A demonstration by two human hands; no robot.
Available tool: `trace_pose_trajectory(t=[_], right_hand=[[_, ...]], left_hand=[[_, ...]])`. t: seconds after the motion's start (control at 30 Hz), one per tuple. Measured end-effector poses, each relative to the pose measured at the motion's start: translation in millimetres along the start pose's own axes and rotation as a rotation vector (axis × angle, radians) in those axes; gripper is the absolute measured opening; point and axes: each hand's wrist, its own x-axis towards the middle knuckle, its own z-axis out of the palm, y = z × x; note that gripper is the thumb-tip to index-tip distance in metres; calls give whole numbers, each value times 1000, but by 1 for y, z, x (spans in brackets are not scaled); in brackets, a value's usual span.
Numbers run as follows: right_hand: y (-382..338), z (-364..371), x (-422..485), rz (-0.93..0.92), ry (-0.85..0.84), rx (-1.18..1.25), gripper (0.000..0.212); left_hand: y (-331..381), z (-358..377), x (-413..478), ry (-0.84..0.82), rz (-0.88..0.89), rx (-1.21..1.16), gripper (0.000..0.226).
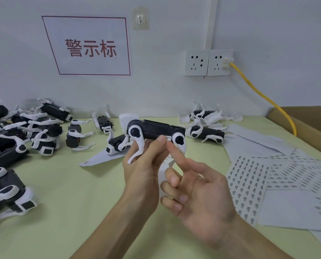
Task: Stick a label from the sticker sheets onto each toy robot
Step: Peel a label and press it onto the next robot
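Observation:
My left hand (143,171) grips a black-and-white toy robot (156,130) from below and holds it above the table. A small white label (168,137) sits on the robot's black side, near its right white leg joint. My right hand (195,187) is just below and right of it. Its index finger stretches up toward the label, with the tip close under it; the other fingers are loosely curled and hold nothing. Sticker sheets (268,180) covered in small printed labels lie on the table to the right.
Several toy robots are heaped at the left (25,135), with more along the wall (204,131). Blank backing paper (99,157) lies mid-table. A cardboard box (309,120) stands at the far right, and a yellow cable (264,96) runs from the wall sockets.

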Motion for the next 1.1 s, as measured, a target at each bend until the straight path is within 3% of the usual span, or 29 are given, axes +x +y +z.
trace_pose_trajectory(t=[0.2, 0.77, 0.97, 1.1], right_hand=[[0, 1, -1, -7, -31, -3, 64], [-4, 4, -1, -37, -15, -55, 55], [-3, 5, -3, -150, 147, -258, 45], [-8, 6, -2, -505, 433, -634, 20]], left_hand=[[-4, -1, 3, 23, 96, -1, 40], [-4, -1, 4, 113, 105, 52, 48], [-3, -1, 7, 110, 87, -12, 27], [-2, 0, 7, 97, 64, -57, 24]])
